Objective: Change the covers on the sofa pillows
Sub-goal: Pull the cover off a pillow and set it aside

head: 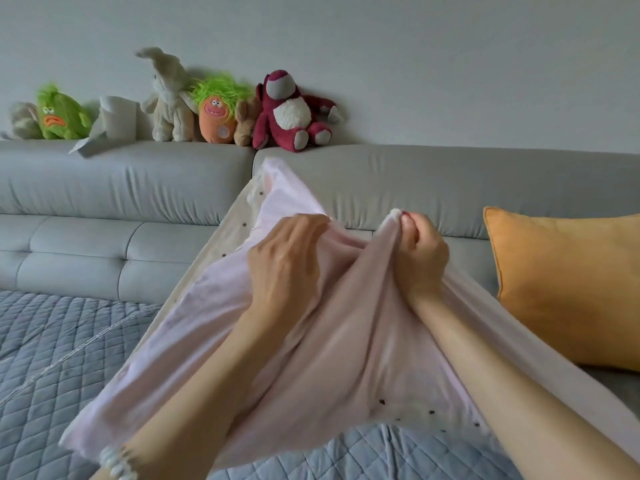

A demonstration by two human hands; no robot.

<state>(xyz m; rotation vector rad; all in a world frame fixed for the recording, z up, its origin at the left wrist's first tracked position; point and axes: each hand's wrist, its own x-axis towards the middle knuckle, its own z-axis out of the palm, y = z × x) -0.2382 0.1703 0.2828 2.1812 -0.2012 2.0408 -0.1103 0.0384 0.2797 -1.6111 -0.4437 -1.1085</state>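
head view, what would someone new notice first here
First the two hands in the middle: the left hand and right hand both grip bunched pale pink cover fabric over a pillow held in front of the grey sofa. Next, the orange pillow lying on the seat at the right. Then the row of plush toys along the sofa's back at upper left, led by the dark red bear.
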